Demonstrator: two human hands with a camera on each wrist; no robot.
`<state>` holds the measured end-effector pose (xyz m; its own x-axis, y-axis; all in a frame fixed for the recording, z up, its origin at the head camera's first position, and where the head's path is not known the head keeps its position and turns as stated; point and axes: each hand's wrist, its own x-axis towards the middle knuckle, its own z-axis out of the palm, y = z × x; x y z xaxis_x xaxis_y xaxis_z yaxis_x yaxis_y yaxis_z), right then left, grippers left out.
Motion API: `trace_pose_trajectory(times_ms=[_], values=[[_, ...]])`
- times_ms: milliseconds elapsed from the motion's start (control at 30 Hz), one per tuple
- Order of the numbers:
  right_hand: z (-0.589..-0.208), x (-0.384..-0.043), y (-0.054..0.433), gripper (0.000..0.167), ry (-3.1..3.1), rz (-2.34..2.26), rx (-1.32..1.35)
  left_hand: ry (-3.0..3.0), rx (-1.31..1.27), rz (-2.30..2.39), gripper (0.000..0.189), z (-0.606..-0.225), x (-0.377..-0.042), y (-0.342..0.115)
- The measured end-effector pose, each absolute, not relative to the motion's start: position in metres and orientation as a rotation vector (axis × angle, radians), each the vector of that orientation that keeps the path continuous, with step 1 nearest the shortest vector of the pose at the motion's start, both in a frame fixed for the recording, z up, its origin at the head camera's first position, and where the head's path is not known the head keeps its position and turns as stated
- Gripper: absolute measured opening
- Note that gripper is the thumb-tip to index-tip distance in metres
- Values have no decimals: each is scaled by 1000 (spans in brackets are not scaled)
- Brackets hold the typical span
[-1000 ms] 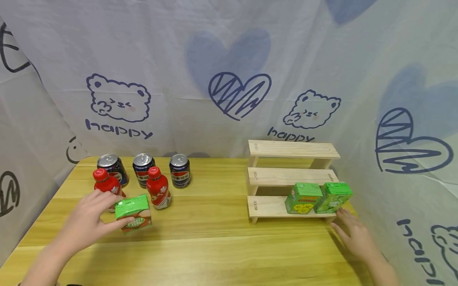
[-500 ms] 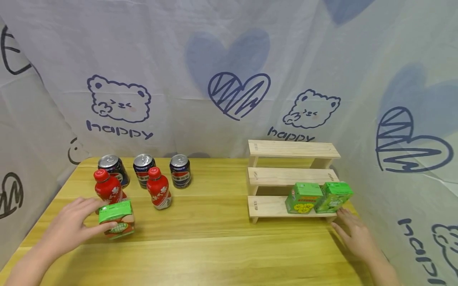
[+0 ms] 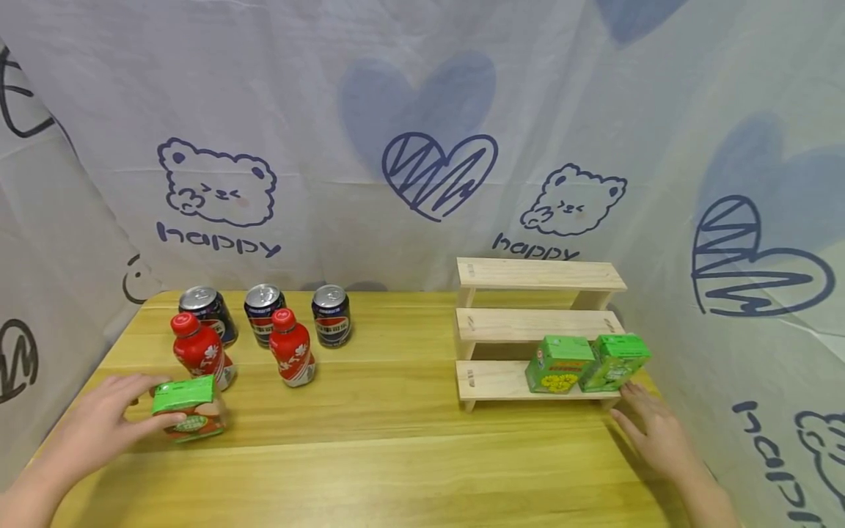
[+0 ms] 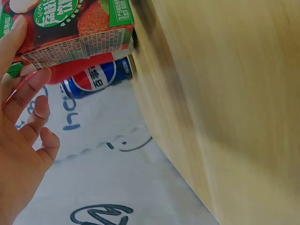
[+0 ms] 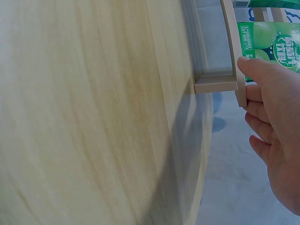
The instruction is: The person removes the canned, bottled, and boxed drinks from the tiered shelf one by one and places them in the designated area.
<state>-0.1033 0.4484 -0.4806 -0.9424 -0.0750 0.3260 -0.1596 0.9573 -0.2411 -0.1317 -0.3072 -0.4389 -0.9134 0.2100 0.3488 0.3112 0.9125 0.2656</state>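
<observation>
Carton (image 3: 199, 412) moved left, pinched in my left hand (image 3: 105, 418), near 1 red bottle (image 3: 199, 350). Left wrist view shows its text panel (image 4: 77, 48), unseen from head. My right hand (image 3: 660, 438) grips wooden shelf (image 3: 528, 325).

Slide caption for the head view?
Left hand holds a green-topped carton in front of a red bottle; right hand touches the wooden shelf.
</observation>
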Motion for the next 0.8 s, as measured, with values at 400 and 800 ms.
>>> trace_pose_trajectory(times_ms=[400, 800], values=[[-481, -104, 449, 50, -2793, 374, 173, -2811, -342, -538, 56, -448, -137, -330], [-480, -103, 448, 50, -2791, 388, 169, -2880, -395, -626, 54, -447, -145, -347]])
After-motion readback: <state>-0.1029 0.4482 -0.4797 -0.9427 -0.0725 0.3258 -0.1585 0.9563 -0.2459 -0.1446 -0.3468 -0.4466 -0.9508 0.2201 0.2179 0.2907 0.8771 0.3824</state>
